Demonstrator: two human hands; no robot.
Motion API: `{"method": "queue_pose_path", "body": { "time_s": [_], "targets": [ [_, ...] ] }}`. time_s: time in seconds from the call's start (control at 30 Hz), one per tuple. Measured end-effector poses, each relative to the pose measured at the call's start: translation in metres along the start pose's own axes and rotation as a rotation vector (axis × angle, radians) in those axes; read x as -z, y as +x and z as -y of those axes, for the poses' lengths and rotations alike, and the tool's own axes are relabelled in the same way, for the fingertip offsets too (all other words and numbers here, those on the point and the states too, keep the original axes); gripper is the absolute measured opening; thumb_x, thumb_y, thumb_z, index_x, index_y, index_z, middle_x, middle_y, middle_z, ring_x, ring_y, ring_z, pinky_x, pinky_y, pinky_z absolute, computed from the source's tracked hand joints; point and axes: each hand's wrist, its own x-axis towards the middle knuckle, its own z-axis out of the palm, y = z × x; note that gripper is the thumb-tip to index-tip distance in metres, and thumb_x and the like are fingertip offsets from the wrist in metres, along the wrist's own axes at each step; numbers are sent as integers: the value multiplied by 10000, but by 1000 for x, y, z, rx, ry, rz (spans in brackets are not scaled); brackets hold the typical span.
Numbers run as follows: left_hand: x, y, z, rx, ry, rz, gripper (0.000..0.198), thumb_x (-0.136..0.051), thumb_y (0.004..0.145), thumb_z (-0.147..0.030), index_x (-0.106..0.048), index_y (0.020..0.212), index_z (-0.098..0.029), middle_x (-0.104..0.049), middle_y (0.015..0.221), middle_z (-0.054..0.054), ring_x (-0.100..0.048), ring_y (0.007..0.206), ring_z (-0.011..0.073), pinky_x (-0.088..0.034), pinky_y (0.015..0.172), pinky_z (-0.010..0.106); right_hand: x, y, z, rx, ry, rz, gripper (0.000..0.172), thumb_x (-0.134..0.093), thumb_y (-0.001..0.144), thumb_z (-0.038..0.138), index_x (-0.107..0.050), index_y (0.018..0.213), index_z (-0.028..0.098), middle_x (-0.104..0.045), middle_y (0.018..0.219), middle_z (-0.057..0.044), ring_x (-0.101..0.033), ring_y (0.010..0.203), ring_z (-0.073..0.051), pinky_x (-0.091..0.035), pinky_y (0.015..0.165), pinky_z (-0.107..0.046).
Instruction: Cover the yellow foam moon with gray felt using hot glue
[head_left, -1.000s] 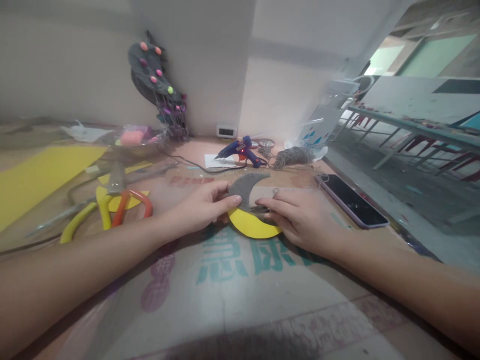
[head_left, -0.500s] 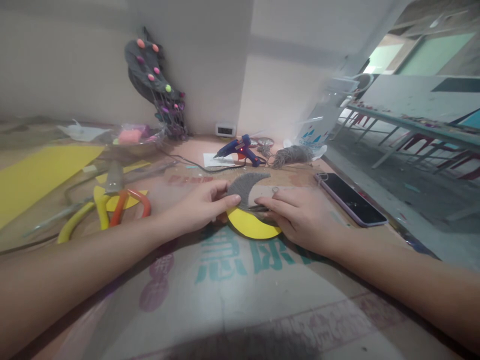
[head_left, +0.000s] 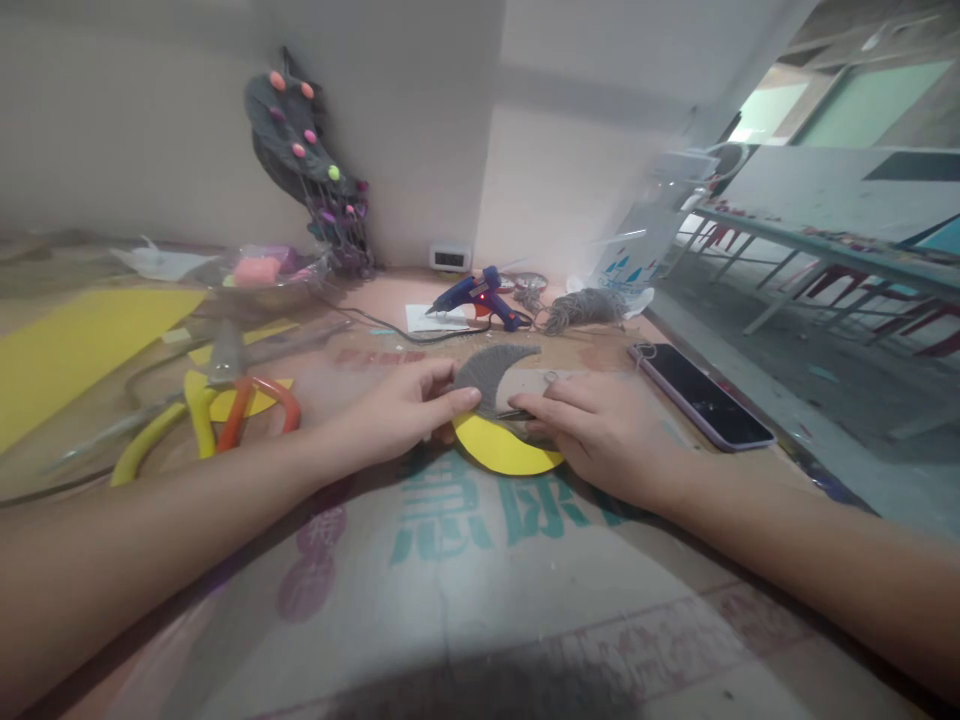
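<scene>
A crescent moon cutout [head_left: 491, 380] lies low over the table, its upper part wrapped in grey yarn and its lower part bare yellow. My left hand [head_left: 420, 400] pinches its left edge between thumb and fingers. At its right end, my right hand [head_left: 592, 425] is closed, with the fingers over the yellow tip. Under the right index fingertip a thin dark strip [head_left: 514, 414] shows; whether it is yarn or a tool I cannot tell. Behind the crescent, a blue glue gun [head_left: 474, 292] with a red light stands by a bundle of grey yarn [head_left: 589, 310].
Orange-and-yellow-handled tools [head_left: 247, 405] and yellow sheet material [head_left: 75, 350] lie at left. A phone [head_left: 705, 395] rests near the right table edge. At the back are a decorated grey crescent [head_left: 289, 130], a small digital display [head_left: 451, 258] and a plastic bag [head_left: 630, 265].
The view has shifted very slightly. Both hands keep their places on the crescent, with hardly any visible movement.
</scene>
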Motion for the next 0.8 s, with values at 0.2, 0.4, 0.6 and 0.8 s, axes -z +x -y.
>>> {"method": "queue_pose_path", "body": {
  "time_s": [0.2, 0.4, 0.6, 0.8],
  "targets": [
    [0, 0, 0, 19, 15, -10, 233, -547, 839, -402, -557, 863, -170, -521, 666, -39, -498, 511, 80, -381, 443, 173, 5, 4, 4, -40, 64, -19, 227, -475, 927, 241, -643, 1043, 141, -572, 701, -31, -462, 627, -138, -307, 575, -274],
    [0, 0, 0, -2, -4, -9, 246, -543, 842, -407, -570, 890, -167, -532, 687, -30, -499, 515, 79, -395, 453, 180, 9, 3, 4, -124, 126, 38, 263, -458, 918, 217, -608, 1118, 136, -599, 801, -59, -500, 697, -150, -342, 605, -264],
    [-1, -1, -2, 12, 16, -20, 247, -550, 838, -414, -562, 866, -168, -532, 667, -35, -507, 509, 81, -391, 445, 177, 9, 3, 5, -80, 119, 11, 259, -436, 931, 240, -621, 1075, 131, -569, 742, -53, -477, 659, -149, -320, 583, -271],
    [0, -1, -1, 7, 31, -24, 252, -548, 842, -421, -552, 852, -169, -531, 656, -39, -520, 517, 84, -391, 448, 178, 8, 3, 5, -67, 132, 14, 250, -451, 921, 223, -616, 1086, 134, -571, 753, -49, -474, 671, -145, -329, 599, -271]
  ]
}}
